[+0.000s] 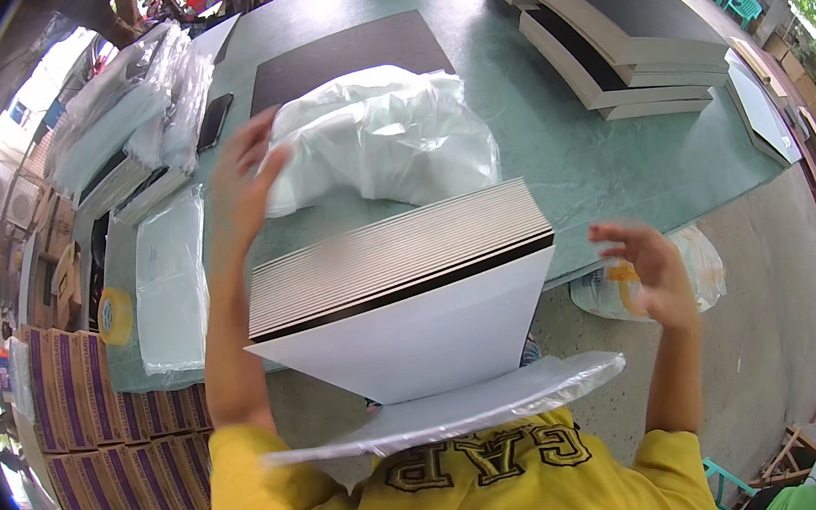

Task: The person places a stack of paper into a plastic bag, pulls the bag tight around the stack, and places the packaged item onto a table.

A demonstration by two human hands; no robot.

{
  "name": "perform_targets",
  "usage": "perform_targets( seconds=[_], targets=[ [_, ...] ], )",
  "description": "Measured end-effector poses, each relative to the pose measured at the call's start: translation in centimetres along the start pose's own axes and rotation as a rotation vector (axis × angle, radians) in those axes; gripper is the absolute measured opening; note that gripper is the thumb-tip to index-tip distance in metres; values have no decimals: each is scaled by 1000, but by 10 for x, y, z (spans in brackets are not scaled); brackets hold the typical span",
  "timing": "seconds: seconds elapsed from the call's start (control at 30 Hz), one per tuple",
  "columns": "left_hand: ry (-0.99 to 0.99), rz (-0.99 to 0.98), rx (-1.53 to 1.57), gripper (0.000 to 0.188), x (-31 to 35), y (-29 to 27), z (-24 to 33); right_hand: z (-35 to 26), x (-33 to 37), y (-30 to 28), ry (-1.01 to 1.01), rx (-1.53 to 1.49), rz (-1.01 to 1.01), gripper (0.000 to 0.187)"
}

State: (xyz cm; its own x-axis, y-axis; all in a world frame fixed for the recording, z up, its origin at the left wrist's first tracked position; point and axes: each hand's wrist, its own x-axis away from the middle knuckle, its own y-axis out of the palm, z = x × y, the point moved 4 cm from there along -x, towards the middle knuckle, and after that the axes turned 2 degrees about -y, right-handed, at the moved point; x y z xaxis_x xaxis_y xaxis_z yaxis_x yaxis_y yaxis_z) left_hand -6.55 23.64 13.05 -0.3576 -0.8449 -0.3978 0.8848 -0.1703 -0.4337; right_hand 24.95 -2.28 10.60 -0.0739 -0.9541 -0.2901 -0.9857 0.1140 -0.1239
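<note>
A thick stack of white-edged boards (pixel 398 256) stands at the table's near edge, its plain white face (pixel 417 330) toward me. Behind it a crumpled heap of clear plastic (pixel 380 137) lies on the table. My left hand (pixel 253 177), slightly blurred, is raised at the left edge of that heap with fingers apart; whether it touches the plastic I cannot tell. To the right of the stack, my right hand (pixel 647 273) hangs in the air, fingers spread and holding nothing. Against my chest, below the white face, rests a flat plastic-wrapped sheet (pixel 455 406).
Dark-topped board stacks (pixel 625 39) occupy the back right of the green table (pixel 610 176). Plastic-wrapped packs (pixel 127 126), a phone (pixel 215 123), a flat plastic packet (pixel 175 282) and a tape roll (pixel 115 317) lie left. Cartons (pixel 111 390) are piled beside the table, and a plastic bag (pixel 691 268) lies lower right.
</note>
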Motion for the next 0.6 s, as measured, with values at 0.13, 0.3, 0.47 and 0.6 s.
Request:
perform_targets(
  seconds=[0.13, 0.3, 0.47, 0.6],
  targets=[
    [-566, 49, 358, 23, 190, -66, -82, 107, -8, -33, 315, 158, 282, 39],
    [-1380, 389, 789, 41, 403, 27, -186, 143, -45, 11, 480, 17, 101, 52],
    [-1437, 490, 802, 56, 400, 63, -180, 104, -39, 55, 508, -464, -144, 100],
    [-731, 622, 1078, 65, 303, 25, -111, 122, 14, 37, 275, -543, -217, 107]
  ],
)
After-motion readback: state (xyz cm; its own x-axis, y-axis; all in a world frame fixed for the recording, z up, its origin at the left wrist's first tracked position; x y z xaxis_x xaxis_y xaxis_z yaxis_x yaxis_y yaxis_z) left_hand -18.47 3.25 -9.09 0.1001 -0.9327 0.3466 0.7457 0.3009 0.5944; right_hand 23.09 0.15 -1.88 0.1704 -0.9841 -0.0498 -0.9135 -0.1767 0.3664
